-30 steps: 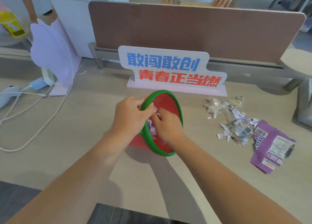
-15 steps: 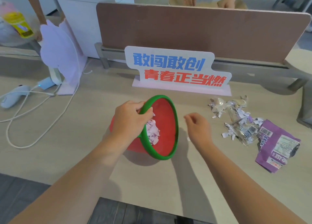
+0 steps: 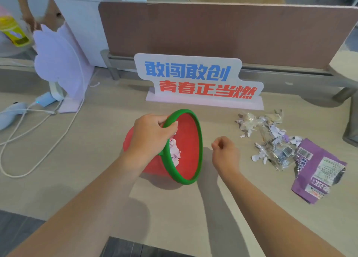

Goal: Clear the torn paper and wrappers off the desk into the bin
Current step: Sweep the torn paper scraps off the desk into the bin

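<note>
A small red bin with a green rim stands tilted toward the right on the desk. My left hand grips its rim at the upper left. Crumpled white and pink paper lies inside it. My right hand hovers just right of the bin's mouth, fingers loosely curled, holding nothing that I can see. Farther right lie torn paper scraps, a clear plastic wrapper and a purple snack wrapper.
A sign with blue and red characters stands behind the bin, in front of a brown divider panel. At the left are a pale purple fan, white cables and a white device. Another person stands at far left.
My right hand has come out of the bin and moved right, leaving paper inside. The left hand keeps its hold on the tilted bin's rim.
</note>
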Motion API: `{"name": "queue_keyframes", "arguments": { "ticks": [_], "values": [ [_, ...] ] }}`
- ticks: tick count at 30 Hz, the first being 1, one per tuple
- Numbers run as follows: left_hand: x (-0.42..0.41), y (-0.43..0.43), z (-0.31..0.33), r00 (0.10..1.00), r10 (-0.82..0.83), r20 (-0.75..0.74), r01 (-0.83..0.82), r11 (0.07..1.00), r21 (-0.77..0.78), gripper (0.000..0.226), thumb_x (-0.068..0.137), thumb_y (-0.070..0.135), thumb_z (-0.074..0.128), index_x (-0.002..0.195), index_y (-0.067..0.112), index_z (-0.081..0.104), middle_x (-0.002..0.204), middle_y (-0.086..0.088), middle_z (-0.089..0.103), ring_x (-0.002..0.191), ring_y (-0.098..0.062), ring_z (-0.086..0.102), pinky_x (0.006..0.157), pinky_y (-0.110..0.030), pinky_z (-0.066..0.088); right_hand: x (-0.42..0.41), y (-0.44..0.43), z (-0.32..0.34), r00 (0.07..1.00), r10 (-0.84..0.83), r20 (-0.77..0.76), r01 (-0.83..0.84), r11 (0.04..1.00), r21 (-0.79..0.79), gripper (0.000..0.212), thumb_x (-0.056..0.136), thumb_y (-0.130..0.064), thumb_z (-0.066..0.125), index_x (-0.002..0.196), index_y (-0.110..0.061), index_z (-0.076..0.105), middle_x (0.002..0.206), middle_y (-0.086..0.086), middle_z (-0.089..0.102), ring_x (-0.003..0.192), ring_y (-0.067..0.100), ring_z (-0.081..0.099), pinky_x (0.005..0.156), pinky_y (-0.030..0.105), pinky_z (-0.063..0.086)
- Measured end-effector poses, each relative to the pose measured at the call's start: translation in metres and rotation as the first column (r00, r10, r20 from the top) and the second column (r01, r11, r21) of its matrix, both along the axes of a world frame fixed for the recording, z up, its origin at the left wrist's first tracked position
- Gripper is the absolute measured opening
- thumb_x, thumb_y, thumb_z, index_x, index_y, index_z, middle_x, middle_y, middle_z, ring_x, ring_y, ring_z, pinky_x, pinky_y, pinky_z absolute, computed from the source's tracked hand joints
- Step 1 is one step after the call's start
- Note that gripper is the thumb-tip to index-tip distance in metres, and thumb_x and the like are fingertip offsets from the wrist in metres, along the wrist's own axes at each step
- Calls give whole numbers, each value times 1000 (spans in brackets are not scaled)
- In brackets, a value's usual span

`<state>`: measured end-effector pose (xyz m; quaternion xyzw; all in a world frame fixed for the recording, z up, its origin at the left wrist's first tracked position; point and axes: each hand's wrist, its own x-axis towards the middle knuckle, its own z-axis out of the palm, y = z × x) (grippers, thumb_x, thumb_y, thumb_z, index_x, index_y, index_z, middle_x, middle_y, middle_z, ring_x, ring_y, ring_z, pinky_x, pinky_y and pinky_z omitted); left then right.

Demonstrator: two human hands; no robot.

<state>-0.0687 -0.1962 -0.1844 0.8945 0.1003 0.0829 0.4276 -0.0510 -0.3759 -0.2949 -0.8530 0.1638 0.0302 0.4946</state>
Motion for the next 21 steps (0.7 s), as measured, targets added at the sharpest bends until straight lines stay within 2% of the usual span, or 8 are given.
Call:
{"name": "queue_keyframes", "arguments": {
  "ticks": [2,5,7,10,12,16,19,21],
  "values": [
    [6,-7,0,1000,-3,-16,2,1000,-24,13,79,19,69,77,11,79,46,6,60,45,1,50,47,-7,37,-1,11,29,980,114,163,-120,992,26,13,82,-4,53,74,-10,60,64,-3,57,63,16,54,60,27,42],
    [16,-24,2,999,-31,-37,30,999,-35,14,80,18,69,76,9,79,43,8,59,42,1,49,44,-7,35,-9,12,38,859,493,135,-470,866,-170,18,70,-9,45,72,-8,63,63,5,60,62,23,51,59,31,41],
    [25,-37,3,998,-49,-41,46,997,-58,14,80,20,69,77,9,79,50,-1,66,43,0,48,45,-9,36,-12,-6,36,865,460,203,-423,884,-200,29,69,-11,43,82,-10,69,78,10,69,72,26,58,67,31,45],
    [39,-52,0,997,-57,-57,55,997,-46,22,80,25,69,77,4,76,70,-21,71,54,-11,51,47,-13,36,-11,-41,34,914,231,334,-189,970,-154,19,82,-12,55,94,-11,70,92,6,70,82,20,62,77,29,49],
    [47,-63,1,995,-80,-66,77,996,-51,23,80,23,69,79,1,75,72,-21,72,52,-8,53,46,-9,37,-3,-69,26,943,184,276,-130,971,-202,17,86,-13,59,100,-12,68,100,6,65,90,19,59,81,33,48],
    [58,-86,5,992,-114,-56,113,993,-29,15,81,21,69,80,9,79,60,-8,70,44,-1,52,45,-4,38,30,-118,16,972,208,109,-155,918,-364,44,83,-29,65,123,-16,55,123,10,46,114,24,45,91,24,36],
    [68,-95,7,995,-84,-46,83,996,-36,12,82,23,69,83,16,80,65,-2,73,53,-2,61,50,-4,41,72,-132,14,962,265,68,-214,883,-418,60,77,-44,67,130,-25,46,135,11,36,126,27,36,102,40,38],
    [77,-99,7,998,-44,-42,42,998,-46,12,82,24,70,81,16,79,71,-8,75,62,-4,64,53,-8,44,101,-134,7,933,360,22,-295,797,-526,70,73,-57,63,133,-30,39,144,12,29,134,32,26,109,49,29]
  ]
}}
